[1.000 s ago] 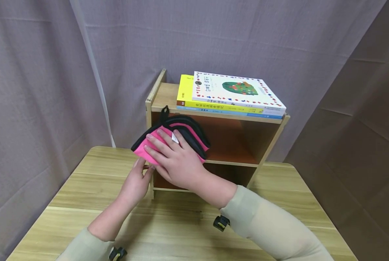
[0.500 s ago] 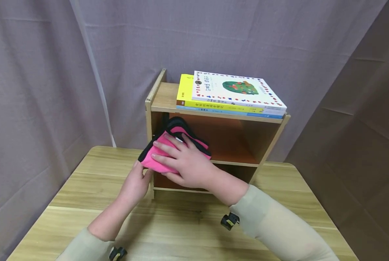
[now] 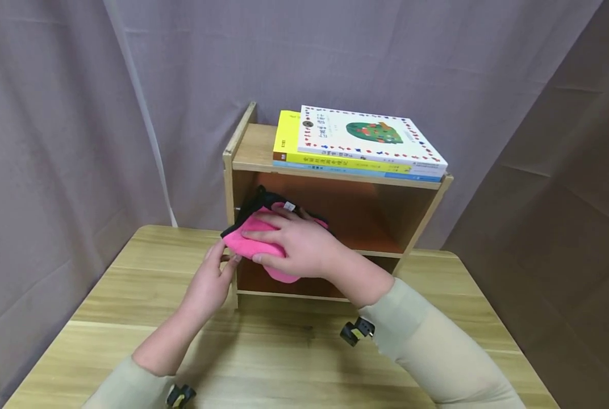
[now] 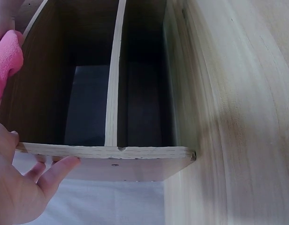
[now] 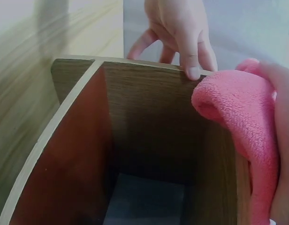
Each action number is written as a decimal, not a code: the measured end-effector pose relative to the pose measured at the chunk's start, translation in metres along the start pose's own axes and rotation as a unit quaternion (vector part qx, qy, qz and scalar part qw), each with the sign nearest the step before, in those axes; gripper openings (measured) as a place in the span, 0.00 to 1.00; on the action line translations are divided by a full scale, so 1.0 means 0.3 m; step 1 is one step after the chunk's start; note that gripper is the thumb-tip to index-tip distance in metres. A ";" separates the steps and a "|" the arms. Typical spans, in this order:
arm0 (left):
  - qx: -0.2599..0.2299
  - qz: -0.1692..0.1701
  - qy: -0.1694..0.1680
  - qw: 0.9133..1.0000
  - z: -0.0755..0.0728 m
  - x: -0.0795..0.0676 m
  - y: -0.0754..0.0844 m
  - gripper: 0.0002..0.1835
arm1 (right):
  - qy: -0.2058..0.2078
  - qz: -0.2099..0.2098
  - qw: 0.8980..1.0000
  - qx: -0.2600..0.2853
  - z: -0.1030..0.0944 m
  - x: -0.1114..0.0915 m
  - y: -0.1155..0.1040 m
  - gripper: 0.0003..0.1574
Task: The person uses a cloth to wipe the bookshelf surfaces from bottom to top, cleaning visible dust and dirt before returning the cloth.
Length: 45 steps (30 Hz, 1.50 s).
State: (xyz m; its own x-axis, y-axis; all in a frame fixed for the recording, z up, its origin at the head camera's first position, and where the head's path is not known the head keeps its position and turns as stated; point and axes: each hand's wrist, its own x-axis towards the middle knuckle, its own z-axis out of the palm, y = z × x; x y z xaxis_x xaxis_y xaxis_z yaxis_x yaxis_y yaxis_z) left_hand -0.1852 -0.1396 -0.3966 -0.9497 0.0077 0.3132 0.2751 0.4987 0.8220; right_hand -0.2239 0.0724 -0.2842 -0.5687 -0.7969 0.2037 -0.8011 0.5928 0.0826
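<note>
My right hand lies over a fluffy pink cleaning cloth with black edging and a white tag. Its fingers are extended across the cloth, pressing it at the upper left front of a small wooden shelf. In the right wrist view the cloth hangs folded near the upper board's edge, partly inside the opening. My left hand grips the front edge of the shelf's left side panel, thumb on one face and fingers on the other, just below the cloth. The left wrist view shows this hand at the panel edge.
Several books lie stacked on top of the shelf, a white illustrated one uppermost. A middle board divides the shelf into two compartments. It stands on a wooden table, with grey curtains behind.
My right hand has moved slightly right and the cloth has shifted down and right against the shelf, its lower part now hanging beneath the hand. The left hand keeps its place on the side panel.
</note>
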 end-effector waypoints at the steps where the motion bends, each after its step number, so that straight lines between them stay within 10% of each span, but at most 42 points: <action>1: 0.001 -0.001 0.000 1.000 -0.001 0.002 0.002 0.27 | 0.001 -0.003 1.000 -0.003 -0.002 0.001 0.002 0.34; 21: -0.005 0.000 0.006 1.000 -0.013 0.005 0.008 0.27 | 0.066 -0.052 0.996 -0.030 -0.007 0.033 0.010 0.25; 45: -0.010 -0.020 0.001 1.000 -0.001 0.007 0.014 0.31 | 0.216 -0.146 0.965 -0.042 -0.014 -0.024 0.009 0.25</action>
State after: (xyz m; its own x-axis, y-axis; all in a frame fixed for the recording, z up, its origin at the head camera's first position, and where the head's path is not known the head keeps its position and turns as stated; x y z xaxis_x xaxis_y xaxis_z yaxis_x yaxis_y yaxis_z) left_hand -0.1861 -0.1379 -0.3923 -0.9598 -0.0133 0.2802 0.2395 0.4812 0.8432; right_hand -0.2212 0.0801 -0.2813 -0.1765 -0.8195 0.5452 -0.8867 0.3729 0.2734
